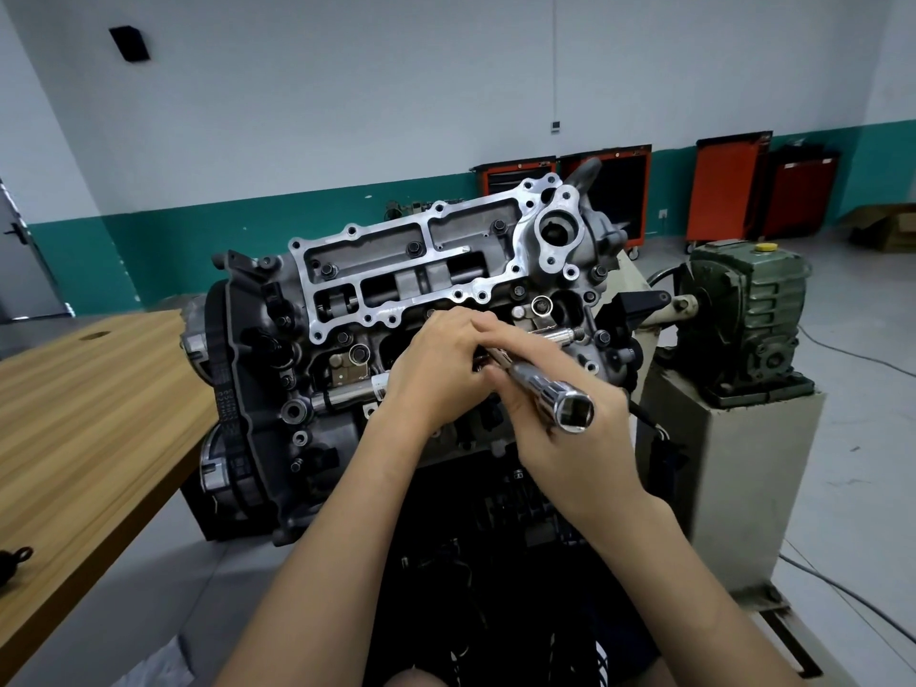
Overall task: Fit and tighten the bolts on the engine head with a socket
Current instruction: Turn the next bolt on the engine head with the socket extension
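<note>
Engine head (396, 290) sitting tilted at centre, beside wooden table (74, 414). Right hand (570, 438) curling fingers round chrome socket (562, 396), holding it over head's near side, square opening facing camera. Left hand (436, 374) gripping socket's far end, fingers bunched together. Black bolts (414, 248) sitting in upper cover.

Engine head (421, 270): bright silver-grey upper casting over dark grey and black lower parts, with a black ribbed belt (225, 389). Socket (570, 411): mirror-bright chrome. Table (84, 414): tan wood with darker lengthwise grain stripes. Wall (347, 91): white above a teal band. Tool cabinets (726, 185): orange-red with black. Gearbox (743, 309): weathered green, with a yellow cap (766, 247). Pedestal (743, 478): beige. Floor (852, 389): pale grey.
</note>
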